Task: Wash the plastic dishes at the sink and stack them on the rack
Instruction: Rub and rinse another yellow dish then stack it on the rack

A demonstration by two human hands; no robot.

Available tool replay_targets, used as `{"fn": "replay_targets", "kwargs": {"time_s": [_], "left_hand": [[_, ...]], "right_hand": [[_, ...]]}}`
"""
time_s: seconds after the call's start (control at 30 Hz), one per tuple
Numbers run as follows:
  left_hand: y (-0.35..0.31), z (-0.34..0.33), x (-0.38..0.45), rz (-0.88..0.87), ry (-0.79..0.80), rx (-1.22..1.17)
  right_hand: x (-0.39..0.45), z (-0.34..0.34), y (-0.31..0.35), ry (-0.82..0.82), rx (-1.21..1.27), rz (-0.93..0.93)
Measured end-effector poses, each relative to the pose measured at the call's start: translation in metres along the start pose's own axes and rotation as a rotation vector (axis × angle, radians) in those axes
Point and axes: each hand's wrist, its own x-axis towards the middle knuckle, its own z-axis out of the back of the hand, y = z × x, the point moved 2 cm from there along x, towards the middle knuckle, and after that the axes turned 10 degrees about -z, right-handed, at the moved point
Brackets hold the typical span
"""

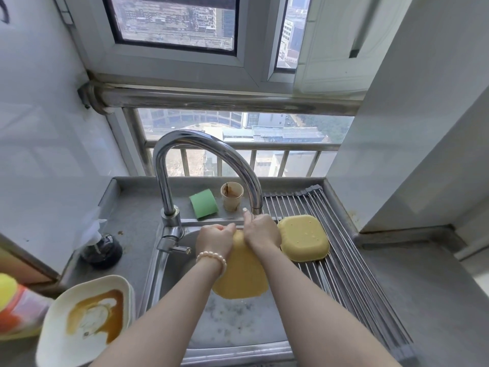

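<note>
Over the sink [169, 282], the left hand [214, 241] and right hand [260, 230] both grip the upper rim of a yellow dish [242, 276] tilted beneath the tap [206, 165]. Turning it steadily under the spout should rinse every face. Right of the right hand, a washed dish [304, 238] lies upturned on the rack [352, 282].

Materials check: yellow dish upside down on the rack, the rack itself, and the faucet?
Yellow dish: looks like matte plastic, opaque with soft rounded corners and droplets beading on it. Rack: apparently stainless steel rods, thin, parallel and shiny grey. Faucet: polished metal, probably chromed or stainless, with mirror-like reflections along its arch.
</note>
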Motion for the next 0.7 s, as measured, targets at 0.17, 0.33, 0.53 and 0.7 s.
{"fn": "replay_targets", "kwargs": {"time_s": [0.17, 0.33, 0.53, 0.7], "left_hand": [[0.003, -0.002, 0.01, 0.201, -0.094, -0.248], [0.021, -0.007, 0.018, 0.28, -0.06, -0.251], [0.026, -0.002, 0.013, 0.303, -0.118, -0.372], [0.031, -0.006, 0.007, 0.409, -0.111, -0.513]], "right_hand": [[-0.04, -0.026, -0.001, -0.425, -0.103, 0.306], [-0.032, -0.024, -0.016, -0.188, -0.162, 0.178], [-0.001, 0.002, -0.006, 0.132, -0.025, 0.048], [0.015, 0.011, 0.002, 0.216, -0.23, 0.075]]}}
